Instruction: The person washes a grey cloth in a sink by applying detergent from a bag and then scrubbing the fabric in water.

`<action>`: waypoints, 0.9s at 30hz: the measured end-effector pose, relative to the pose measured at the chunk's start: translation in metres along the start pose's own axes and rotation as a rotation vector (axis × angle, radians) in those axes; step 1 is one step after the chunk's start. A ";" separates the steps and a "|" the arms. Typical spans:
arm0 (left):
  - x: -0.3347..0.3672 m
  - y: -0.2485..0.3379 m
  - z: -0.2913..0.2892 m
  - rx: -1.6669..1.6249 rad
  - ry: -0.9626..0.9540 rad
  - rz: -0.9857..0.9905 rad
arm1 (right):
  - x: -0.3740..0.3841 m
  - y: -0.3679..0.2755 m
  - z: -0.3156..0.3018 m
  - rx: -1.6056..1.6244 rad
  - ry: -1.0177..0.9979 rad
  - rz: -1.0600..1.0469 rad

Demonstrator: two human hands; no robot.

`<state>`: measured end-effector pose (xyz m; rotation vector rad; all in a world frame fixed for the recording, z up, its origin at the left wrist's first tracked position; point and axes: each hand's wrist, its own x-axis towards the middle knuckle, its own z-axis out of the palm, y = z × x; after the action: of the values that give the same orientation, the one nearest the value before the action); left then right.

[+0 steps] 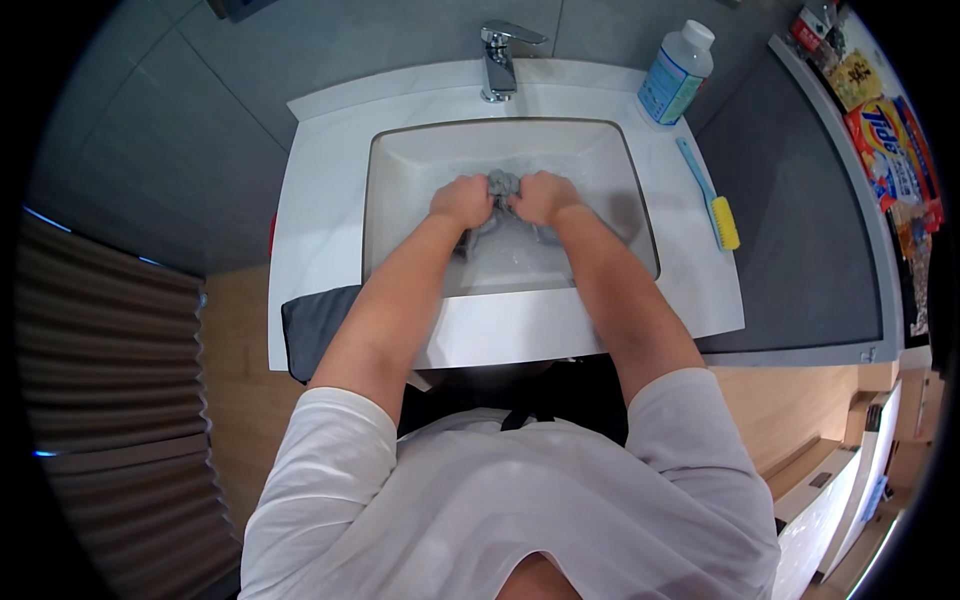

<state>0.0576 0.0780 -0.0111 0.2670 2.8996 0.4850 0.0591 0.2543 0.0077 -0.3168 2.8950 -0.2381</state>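
Both my hands are inside the white sink (400, 150), gripping one bunched grey cloth (503, 183) between them. My left hand (465, 202) is closed around its left side, and my right hand (545, 198) is closed around its right side. Parts of the cloth hang below my fists toward the sink bottom, where there seems to be some water. The cloth's full shape is hidden by the bunching and by my hands. Behind them, the chrome faucet (498, 65) stands at the back of the counter.
A bottle with a white cap (676, 75) stands at the counter's back right. In front of it lies a blue-handled brush with yellow bristles (722, 222). A dark grey cloth (315, 322) drapes over the front left edge. Colourful packets (885, 150) line the far right beyond a grey panel (800, 210).
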 end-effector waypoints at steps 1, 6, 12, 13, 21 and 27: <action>0.001 -0.001 0.000 0.000 0.001 -0.002 | 0.000 -0.001 0.000 0.009 0.041 0.023; -0.005 0.004 -0.009 -0.070 0.072 0.000 | 0.003 0.012 0.004 0.010 0.139 -0.020; -0.001 -0.012 -0.002 0.072 0.280 0.190 | 0.018 0.035 0.025 -0.083 0.375 -0.111; 0.000 -0.016 -0.001 0.073 0.280 0.186 | 0.017 0.033 0.025 -0.162 0.403 -0.127; -0.011 -0.018 0.002 0.135 -0.148 0.175 | 0.004 0.029 0.029 -0.122 0.053 -0.101; -0.013 -0.006 0.006 0.207 -0.287 0.216 | 0.011 0.023 0.033 -0.037 -0.057 -0.152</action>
<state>0.0703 0.0710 -0.0163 0.6300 2.6496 0.1579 0.0521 0.2695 -0.0304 -0.5427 2.8241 -0.1971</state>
